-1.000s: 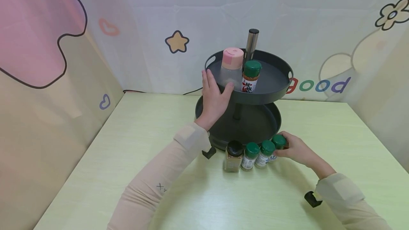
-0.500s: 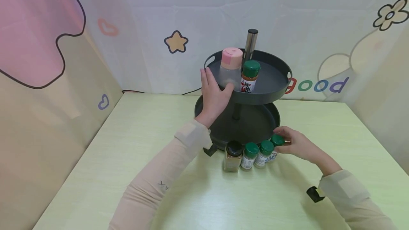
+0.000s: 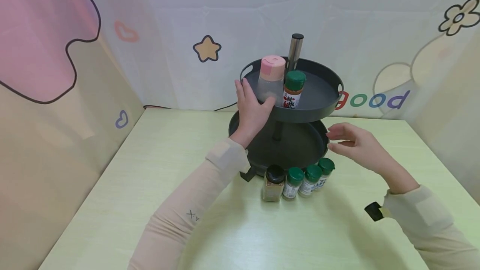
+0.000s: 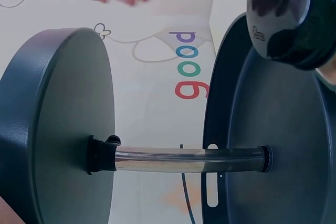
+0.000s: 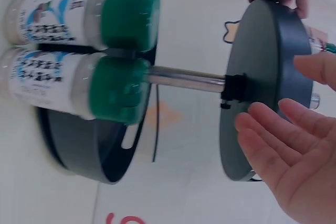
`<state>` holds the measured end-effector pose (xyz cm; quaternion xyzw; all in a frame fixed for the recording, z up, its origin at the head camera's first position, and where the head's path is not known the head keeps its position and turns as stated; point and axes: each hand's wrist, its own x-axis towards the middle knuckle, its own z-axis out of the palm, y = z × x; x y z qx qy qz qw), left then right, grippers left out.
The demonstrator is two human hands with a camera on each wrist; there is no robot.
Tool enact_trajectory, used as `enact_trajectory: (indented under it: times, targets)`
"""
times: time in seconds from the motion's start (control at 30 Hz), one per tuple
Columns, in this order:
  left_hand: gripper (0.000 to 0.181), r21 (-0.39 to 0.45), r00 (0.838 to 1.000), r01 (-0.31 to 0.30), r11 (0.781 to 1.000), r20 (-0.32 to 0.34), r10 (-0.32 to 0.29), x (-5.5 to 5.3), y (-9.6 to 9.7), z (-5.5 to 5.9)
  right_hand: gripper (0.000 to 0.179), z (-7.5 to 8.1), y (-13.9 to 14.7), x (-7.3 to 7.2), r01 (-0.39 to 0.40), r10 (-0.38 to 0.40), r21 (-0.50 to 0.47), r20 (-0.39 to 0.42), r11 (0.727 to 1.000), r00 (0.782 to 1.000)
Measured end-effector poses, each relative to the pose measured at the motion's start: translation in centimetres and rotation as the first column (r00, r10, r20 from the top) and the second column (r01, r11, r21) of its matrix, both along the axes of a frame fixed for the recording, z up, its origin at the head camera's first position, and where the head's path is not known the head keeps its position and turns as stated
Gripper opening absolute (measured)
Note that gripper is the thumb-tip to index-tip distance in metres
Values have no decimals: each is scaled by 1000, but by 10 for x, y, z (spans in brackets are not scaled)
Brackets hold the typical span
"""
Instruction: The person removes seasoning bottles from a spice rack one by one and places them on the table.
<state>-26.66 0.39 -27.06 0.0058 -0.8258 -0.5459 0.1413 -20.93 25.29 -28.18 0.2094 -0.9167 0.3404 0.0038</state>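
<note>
A dark two-tier round stand has an upper tray [image 3: 322,74] and a lower tray [image 3: 296,149]. My left hand [image 3: 253,113] rests against the upper tray's left front rim, fingers straight, thumb near the front. Just inside that rim stand a pink-capped clear bottle [image 3: 271,78] and a green-capped red seasoning jar [image 3: 293,91]. My right hand [image 3: 356,143], fingers loosely bent and holding nothing, hovers at the lower tray's right side. Below it, in front of the stand, are green-capped spice jars [image 3: 292,184] in a row beside a black-lidded square jar [image 3: 273,186].
A metal post [image 3: 295,51] rises through the upper tray. Behind the table [image 3: 168,145] hangs a printed cloth [image 3: 165,53], and a thin black cable [image 3: 225,107] runs along the table's back edge.
My right hand has let go of the rightmost green-capped jar and risen up and to the right. That jar stays in the row. My left hand keeps its place on the upper tray.
</note>
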Motion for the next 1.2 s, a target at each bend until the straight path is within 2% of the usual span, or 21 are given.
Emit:
enact_trajectory:
  times: [0.1,0.23,0.37,0.57,0.7,0.87,1.2]
  targets:
    - [85,5,1000,1,1000,-7,-1,-1,0,1,37,8,-4,1,31,-38,-62,-101,998,994]
    - [84,15,1000,3,1000,-13,-3,-2,1,1,32,18,-12,1,63,-97,-164,-203,984,974]
    - [84,30,1000,-4,1000,-10,4,-2,3,1,30,27,-23,-1,77,-142,-256,-245,964,959]
    - [83,40,1000,-24,999,4,24,-2,4,2,35,37,-41,-5,71,-159,-291,-289,954,944]
    - [82,43,1000,-28,999,6,28,-2,5,1,40,44,-53,-8,90,-168,-270,-281,959,945]
    - [82,47,1000,-30,998,5,30,-3,6,0,49,54,-62,-14,110,-160,-221,-224,969,961]
    - [82,52,999,-32,998,-6,33,-2,6,-1,58,61,-78,-28,96,-119,-149,-150,984,982]
